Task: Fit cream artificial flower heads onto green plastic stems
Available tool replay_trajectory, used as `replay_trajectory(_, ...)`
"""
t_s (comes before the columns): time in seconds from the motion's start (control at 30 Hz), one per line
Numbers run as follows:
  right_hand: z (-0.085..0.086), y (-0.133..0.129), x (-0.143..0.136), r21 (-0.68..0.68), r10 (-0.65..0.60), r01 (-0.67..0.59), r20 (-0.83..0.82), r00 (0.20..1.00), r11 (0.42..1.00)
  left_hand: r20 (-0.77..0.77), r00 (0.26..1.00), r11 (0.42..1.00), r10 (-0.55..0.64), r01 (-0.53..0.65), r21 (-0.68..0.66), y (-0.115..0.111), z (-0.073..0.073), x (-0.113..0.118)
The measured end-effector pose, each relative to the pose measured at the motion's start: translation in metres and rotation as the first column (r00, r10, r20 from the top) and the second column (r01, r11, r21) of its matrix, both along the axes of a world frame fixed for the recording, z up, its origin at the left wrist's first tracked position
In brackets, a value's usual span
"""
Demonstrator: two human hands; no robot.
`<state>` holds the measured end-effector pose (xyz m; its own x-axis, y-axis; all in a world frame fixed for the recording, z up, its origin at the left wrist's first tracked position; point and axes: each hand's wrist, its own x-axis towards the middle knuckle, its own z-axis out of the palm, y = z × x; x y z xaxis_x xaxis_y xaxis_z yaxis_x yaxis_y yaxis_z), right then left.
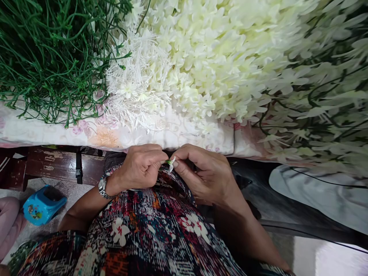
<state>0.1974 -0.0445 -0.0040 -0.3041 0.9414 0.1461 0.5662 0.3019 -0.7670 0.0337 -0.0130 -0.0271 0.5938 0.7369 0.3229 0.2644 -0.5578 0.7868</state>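
Small white flower is right between the two hands, left hand pinching the green end, right hand pinching the petals, fingers curled.

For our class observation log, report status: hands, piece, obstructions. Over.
Left hand pinching green end of small white flower. Right hand fingering its petals. Fingertips partly hide it. Patterned cloth edge just beyond; nothing visibly blocking.

Place: home-like room with craft work area; exact type unclear
Work surface: floral cloth under heaped white flowers, green stems
Seating: worn wooden bench, blue plastic stool, cartoon print
Floor: speckled grey
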Motion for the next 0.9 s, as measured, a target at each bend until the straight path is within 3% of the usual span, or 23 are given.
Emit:
replay_trajectory(0.33, -0.003, 0.000, -0.002, 0.029, -0.034, 0.033, 0.022, 0.999, 0.999, -0.012, 0.999, 0.999, 0.030, -0.030, -0.013, -0.001, 0.000, 0.002)
replay_trajectory(0.43, -0.003, -0.001, -0.002, 0.066, -0.058, 0.056, 0.038, 0.998, 0.996, 0.042, 0.998, 0.996, 0.041, -0.037, -0.081, -0.001, 0.001, 0.004)
replay_trajectory(0.63, 0.001, -0.001, -0.009, 0.309, -0.212, 0.172, 0.101, 0.972, 0.936, 0.201, 0.973, 0.947, 0.112, -0.043, -0.318, 0.000, 0.009, 0.005)
replay_trajectory(0.77, 0.000, 0.000, -0.014, 0.473, -0.268, 0.185, 0.114, 0.957, 0.862, 0.233, 0.960, 0.932, 0.157, -0.065, -0.357, -0.001, 0.012, 0.006)
replay_trajectory(0.9, -0.001, -0.001, -0.015, 0.503, -0.258, 0.160, 0.130, 0.957, 0.849, 0.225, 0.958, 0.929, 0.178, -0.089, -0.359, -0.003, 0.013, 0.006)
